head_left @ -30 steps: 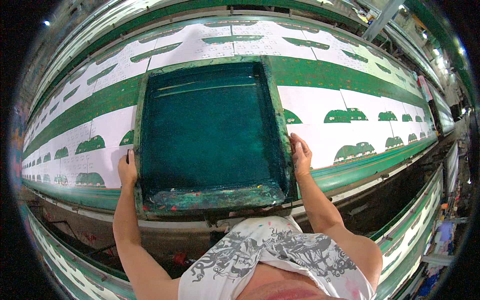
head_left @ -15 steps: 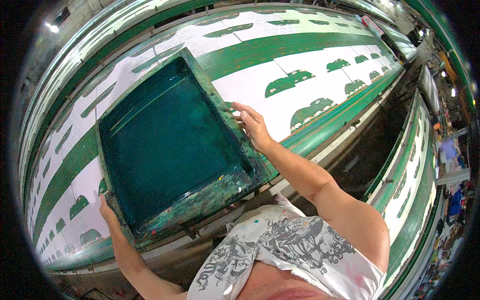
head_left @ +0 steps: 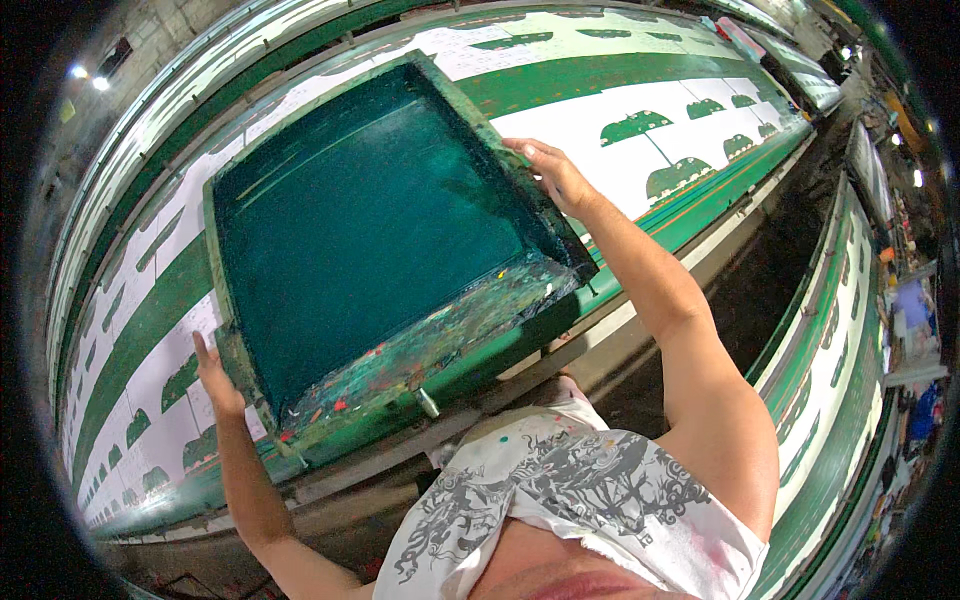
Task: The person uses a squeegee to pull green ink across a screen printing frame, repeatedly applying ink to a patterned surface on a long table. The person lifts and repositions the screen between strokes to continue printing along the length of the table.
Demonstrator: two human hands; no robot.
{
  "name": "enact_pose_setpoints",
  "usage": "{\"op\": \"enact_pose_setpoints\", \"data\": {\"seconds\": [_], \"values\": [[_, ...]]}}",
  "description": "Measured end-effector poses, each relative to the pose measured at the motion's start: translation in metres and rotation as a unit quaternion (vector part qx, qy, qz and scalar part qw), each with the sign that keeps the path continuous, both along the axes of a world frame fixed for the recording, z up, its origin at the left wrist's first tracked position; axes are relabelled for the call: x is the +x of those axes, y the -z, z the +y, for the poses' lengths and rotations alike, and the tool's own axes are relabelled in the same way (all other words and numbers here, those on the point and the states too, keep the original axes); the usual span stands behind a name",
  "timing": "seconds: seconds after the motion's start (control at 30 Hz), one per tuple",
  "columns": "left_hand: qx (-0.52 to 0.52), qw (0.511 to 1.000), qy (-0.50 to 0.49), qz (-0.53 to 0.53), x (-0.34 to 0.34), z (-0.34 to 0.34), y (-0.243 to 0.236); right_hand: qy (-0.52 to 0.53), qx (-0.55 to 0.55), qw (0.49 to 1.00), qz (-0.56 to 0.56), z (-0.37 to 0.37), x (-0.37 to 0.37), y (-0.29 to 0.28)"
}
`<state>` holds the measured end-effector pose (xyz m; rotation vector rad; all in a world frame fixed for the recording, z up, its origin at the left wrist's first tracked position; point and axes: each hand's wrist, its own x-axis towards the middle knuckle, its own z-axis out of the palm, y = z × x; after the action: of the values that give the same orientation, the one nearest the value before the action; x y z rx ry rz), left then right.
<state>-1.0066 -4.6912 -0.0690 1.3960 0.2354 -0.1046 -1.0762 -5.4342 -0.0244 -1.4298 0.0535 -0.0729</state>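
A large screen printing frame [head_left: 370, 240], its mesh dark teal with wet ink and its wooden rim stained with paint, is held between my two hands over a long printing table. My right hand [head_left: 556, 176] grips the right rim, fingers lying along its upper side. At the left rim, my left hand [head_left: 218, 380] presses against the outer side, one finger pointing up; its other fingers are partly hidden. The frame sits at a slant. Under and around it lies white sheeting [head_left: 560, 120] printed with green half-round shapes and a green band.
The table's green near edge [head_left: 660, 215] runs along a pale rail in front of my body. Metal stops [head_left: 428, 402] show along the near side. Another printed table [head_left: 830, 340] stands to the right across a dark aisle. A further one runs beyond the far edge.
The frame and both hands have moved away from me and to the right. More of the green table edge and a metal stop now show below the frame.
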Motion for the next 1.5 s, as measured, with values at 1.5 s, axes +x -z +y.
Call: {"op": "enact_pose_setpoints", "data": {"seconds": [1.5], "values": [[0.432, 0.897, -0.031, -0.094, -0.077, -0.516, 0.039, 0.082, -0.188, 0.972, 0.117, -0.453, -0.068, 0.080]]}}
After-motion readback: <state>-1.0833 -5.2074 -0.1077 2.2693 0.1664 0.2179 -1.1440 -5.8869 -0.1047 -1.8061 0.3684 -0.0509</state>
